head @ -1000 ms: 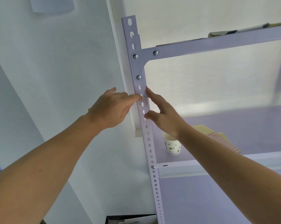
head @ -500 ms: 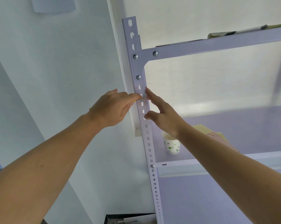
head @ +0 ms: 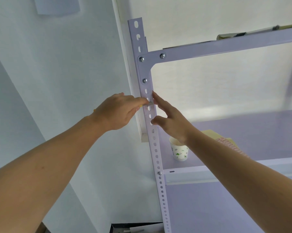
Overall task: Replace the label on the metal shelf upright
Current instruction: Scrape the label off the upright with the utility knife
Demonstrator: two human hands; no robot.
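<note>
Left hand (head: 118, 111) grips metal-tipped tool (head: 150, 103) against label (head: 147, 113) on upright (head: 158, 165); right hand (head: 172, 121), uncurled, touches upright just beside.

We have one wide-angle view, worn on the head, facing forward and tilted up along both forearms. The metal shelf upright (head: 156, 153) stands near, mid-frame, where the left hand (head: 118, 111) and right hand (head: 172, 121) meet it; we see the top beam (head: 225, 47) from below.
</note>
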